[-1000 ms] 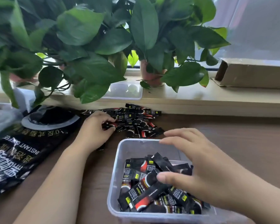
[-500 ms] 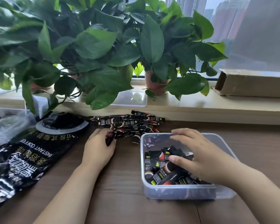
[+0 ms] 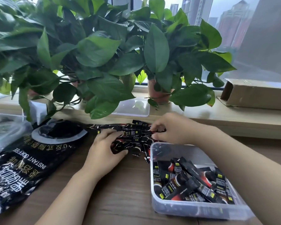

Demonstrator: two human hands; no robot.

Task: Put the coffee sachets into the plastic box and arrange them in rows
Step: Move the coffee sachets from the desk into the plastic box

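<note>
both grips work the loose pile, not the box. nearest: plastic box [image 3: 154, 159] on the counter [image 3: 117, 197], approx half full of coffee sachets [image 3: 185, 181], but they lie jumbled at all angles, no rows yet. left hand [image 3: 106, 150] just past, fingers curled down over the loose sachets [image 3: 135, 135] w/ thumb tucked under a few, looks like a gathering hold. right hand [image 3: 170, 129] farther, fingertips pinched together on sachets at pile's far right edge. pile sits just beyond box's far-left corner, touching or nearly. empty instant coffee bag [image 3: 23, 159] lies left. judgement: transfer roughly midway, plenty still outside; arranging not begun.
</note>
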